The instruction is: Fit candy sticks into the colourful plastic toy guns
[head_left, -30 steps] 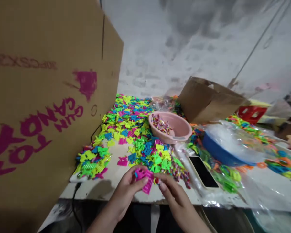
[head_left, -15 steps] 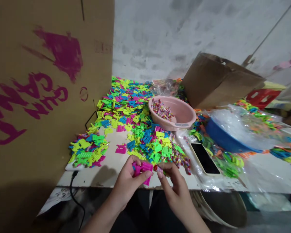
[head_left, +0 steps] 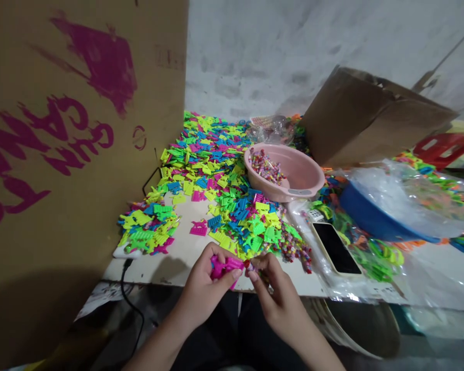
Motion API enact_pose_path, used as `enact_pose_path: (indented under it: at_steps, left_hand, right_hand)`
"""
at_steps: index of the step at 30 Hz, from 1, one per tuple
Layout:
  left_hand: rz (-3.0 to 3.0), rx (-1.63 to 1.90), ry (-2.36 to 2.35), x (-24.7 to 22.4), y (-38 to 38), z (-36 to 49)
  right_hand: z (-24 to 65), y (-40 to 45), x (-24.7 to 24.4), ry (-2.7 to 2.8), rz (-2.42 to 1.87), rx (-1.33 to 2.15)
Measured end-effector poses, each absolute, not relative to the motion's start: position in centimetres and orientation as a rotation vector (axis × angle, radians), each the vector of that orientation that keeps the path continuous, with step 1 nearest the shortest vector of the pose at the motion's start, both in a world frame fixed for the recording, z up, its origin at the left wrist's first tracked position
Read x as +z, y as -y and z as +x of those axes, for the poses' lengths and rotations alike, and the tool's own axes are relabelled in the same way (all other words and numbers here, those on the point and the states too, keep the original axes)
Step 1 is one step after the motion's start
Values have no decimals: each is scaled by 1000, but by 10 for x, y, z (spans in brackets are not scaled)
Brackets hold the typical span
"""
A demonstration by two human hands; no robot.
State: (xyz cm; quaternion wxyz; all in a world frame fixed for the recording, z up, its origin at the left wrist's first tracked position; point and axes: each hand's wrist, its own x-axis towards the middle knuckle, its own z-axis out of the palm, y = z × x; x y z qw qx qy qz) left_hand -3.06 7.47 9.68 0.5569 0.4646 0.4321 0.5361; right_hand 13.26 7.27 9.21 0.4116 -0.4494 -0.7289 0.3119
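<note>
My left hand (head_left: 204, 283) is closed around a bright pink plastic toy piece (head_left: 232, 264) above the table's front edge. Close to its right end, my right hand (head_left: 276, 291) pinches a small wrapped candy (head_left: 248, 266) with a red tip. The candy's tip meets the end of the pink piece; whether it sits inside cannot be made out. Just beyond my hands lies a pile of green, yellow, blue and pink plastic pieces (head_left: 239, 221). Beside it are many small wrapped candies (head_left: 296, 250).
A pink basin (head_left: 303, 178) partly filled with wrapped candies stands behind the pile. Right of it are a phone (head_left: 337, 248), a blue basin (head_left: 371, 216) with clear plastic bags, and a tilted cardboard box (head_left: 355, 118). A large cardboard carton (head_left: 150, 113) walls the left side.
The candy in my right hand has come up against the end of the pink piece. The whole view has shifted slightly, so the table's things appear further right and higher.
</note>
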Motion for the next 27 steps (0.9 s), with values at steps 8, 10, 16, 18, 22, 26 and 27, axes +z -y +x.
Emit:
enact_pose_path:
  at_steps: [8, 10, 16, 18, 22, 26, 27]
  left_hand:
    - [1060, 1208, -1027, 82, -66, -38]
    - [972, 1171, -1005, 73, -63, -38]
    - [699, 1046, -1029, 21, -51, -33]
    - [636, 1037, -1032, 2, -47, -31]
    - [622, 1043, -1061, -22, -39, -30]
    - [641, 1017, -1104, -25, -40, -34]
    - [644, 1009, -1113, -23, -42, -35]
  right_hand:
    - [128, -62, 88, 2128, -1105, 598]
    - [127, -57, 79, 2188, -1132, 569]
    - [125, -43, 35, 2292, -1294, 385]
    - [125, -42, 20, 2313, -1297, 479]
    - [124, -38, -7, 2348, -1270, 561]
    - [121, -36, -32, 2385, -1228, 622]
    - [120, -37, -35, 2379, -1222, 631]
